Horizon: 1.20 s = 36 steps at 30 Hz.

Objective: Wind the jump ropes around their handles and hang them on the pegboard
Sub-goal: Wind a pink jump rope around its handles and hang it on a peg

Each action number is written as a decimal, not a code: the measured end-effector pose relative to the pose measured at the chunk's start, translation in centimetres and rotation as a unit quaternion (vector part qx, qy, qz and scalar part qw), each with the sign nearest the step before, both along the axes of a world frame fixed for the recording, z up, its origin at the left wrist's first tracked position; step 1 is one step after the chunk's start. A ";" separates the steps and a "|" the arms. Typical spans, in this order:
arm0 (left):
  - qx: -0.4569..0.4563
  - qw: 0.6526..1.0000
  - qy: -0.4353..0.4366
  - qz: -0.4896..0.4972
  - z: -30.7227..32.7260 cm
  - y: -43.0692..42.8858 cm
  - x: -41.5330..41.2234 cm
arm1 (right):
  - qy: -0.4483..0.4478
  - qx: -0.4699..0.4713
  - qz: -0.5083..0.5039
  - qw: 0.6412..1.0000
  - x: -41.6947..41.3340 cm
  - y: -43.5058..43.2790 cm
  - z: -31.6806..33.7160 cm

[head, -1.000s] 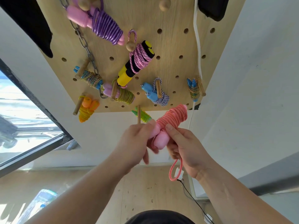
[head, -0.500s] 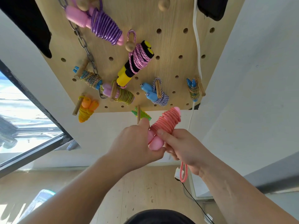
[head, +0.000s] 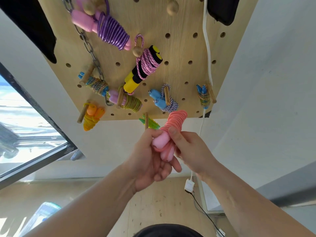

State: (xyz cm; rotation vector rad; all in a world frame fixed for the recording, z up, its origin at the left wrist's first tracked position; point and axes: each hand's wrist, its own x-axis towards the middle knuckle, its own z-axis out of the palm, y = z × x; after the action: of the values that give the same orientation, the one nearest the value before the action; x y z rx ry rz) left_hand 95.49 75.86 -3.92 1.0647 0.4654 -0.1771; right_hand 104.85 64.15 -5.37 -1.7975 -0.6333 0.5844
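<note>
A coral-pink jump rope [head: 176, 121] is wound in tight coils round its two pink handles [head: 160, 141]. My left hand [head: 148, 161] grips the handle ends from the left and below. My right hand [head: 189, 151] holds the bundle from the right, thumb pressed on the coils. The bundle is just below the bottom edge of the wooden pegboard [head: 179, 69], near a wooden peg [head: 146, 120] that carries a green rope [head: 151, 123]. Several wound ropes hang on the board's pegs.
A white cable [head: 206, 48] runs down the board's right side to a plug [head: 189, 184]. A chain [head: 89, 47] hangs at the board's left. Dark cloth hangs at both top corners. A window lies at left, a wooden floor below.
The loose loop of pink rope that hung below my right hand is now drawn up round the handles. The bundle has shifted slightly left and down in my hands.
</note>
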 end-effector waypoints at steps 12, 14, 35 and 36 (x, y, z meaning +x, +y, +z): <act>0.705 0.629 -0.311 -0.103 -0.6 4.0 -2.2 | 0.302 -0.047 0.090 0.948 -0.9 -1.8 1.0; 0.660 0.660 -0.344 -0.103 -1.0 3.7 -1.6 | 0.306 -0.076 0.152 0.937 -1.0 -1.9 1.4; 0.432 0.884 0.001 0.181 -4.6 1.0 -0.1 | -0.335 -0.176 0.078 0.922 -3.0 -3.0 0.4; 0.456 0.874 0.009 0.168 -4.9 1.1 -0.2 | -0.353 -0.177 0.086 0.915 -3.1 -2.9 0.5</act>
State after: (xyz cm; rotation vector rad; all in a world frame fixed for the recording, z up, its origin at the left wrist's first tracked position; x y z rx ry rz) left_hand 95.34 77.01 -8.79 1.8788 0.7741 0.3915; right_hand 101.78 61.23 -4.87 -2.3235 -1.2475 0.1413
